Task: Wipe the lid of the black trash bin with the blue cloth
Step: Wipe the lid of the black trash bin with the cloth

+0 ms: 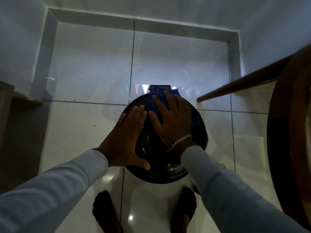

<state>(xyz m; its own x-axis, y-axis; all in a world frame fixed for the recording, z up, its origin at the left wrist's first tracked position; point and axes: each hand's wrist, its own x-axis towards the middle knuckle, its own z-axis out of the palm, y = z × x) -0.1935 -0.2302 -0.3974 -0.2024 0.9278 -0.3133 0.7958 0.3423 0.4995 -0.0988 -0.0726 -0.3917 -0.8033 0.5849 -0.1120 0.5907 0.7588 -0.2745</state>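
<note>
A round black trash bin stands on the tiled floor below me, its glossy lid (151,145) seen from above, with the hinge block at the far edge. A blue cloth (155,102) lies on the far part of the lid. My right hand (171,118) presses flat on the cloth with fingers spread, a silver bracelet on its wrist. My left hand (127,137) rests flat on the lid's left side, fingers together and thumb out, holding nothing. Most of the cloth is hidden under my right hand.
A round wooden table (289,132) fills the right edge, and one of its legs (239,83) slants down to the floor right of the bin. A dark cabinet (10,125) stands at the left. Walls close the far side. My two feet are just below the bin.
</note>
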